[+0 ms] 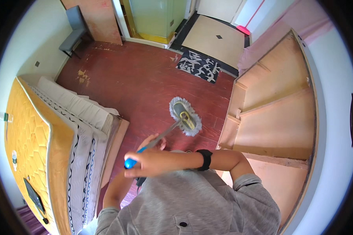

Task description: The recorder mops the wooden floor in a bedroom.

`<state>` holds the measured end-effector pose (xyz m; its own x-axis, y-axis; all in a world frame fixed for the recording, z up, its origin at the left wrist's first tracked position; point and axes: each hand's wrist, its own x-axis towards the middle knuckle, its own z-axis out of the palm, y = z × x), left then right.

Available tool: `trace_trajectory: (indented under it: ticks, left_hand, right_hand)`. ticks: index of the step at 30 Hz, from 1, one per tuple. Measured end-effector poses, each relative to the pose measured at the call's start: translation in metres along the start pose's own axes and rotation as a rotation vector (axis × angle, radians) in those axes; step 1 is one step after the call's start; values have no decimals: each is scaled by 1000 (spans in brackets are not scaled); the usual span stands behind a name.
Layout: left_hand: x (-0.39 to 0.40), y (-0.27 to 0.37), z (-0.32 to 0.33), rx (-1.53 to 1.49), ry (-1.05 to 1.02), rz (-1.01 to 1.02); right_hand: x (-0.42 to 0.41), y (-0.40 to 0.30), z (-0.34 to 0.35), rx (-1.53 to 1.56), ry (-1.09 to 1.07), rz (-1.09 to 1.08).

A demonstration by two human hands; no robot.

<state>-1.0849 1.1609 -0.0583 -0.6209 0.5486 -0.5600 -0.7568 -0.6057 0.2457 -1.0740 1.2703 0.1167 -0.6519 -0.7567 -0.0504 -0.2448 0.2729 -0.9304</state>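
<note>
A flat mop with a grey fringed head (196,129) and a yellow-edged plate rests on the dark red wood-look floor (129,73). Its grey pole (167,131) slopes back towards my chest and ends in a blue grip. My right hand (142,163), with a black band on the wrist, is wrapped round the grip's rounded top end. Farther down the pole, my left hand (150,142) curls around it from beneath, partly hidden by the pole and my right forearm.
Stacked mattresses (61,147) on a wooden base stand left, bearing bottles and a dark flat object (33,194). At right is a wooden bed frame (273,117) with crosspieces. Ahead are a grey chair (75,29), glass enclosure (156,17), patterned mat (198,66) and pink long-handled sweeping tool (243,30).
</note>
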Motion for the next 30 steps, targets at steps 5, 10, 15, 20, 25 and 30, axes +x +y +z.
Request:
trace_trajectory:
  ticks: [5, 10, 15, 20, 25, 30]
  left_hand:
    - [-88, 54, -27, -211, 186, -241]
    - [-162, 88, -6, -725, 207, -205]
    - [-170, 100, -41, -682, 357, -146]
    - [-154, 128, -19, -698, 361, -154]
    - [-122, 135, -6, -755, 153, -170]
    - [-63, 143, 38, -655, 243, -155]
  right_hand:
    - [59, -40, 28, 158, -328, -181]
    - [112, -63, 47, -214, -446, -389]
    - [139, -54, 59, -205, -447, -592]
    - [151, -39, 35, -135, -394, -609]
    - [159, 0, 54, -341, -310, -643]
    - [136, 59, -15, -529, -208, -699]
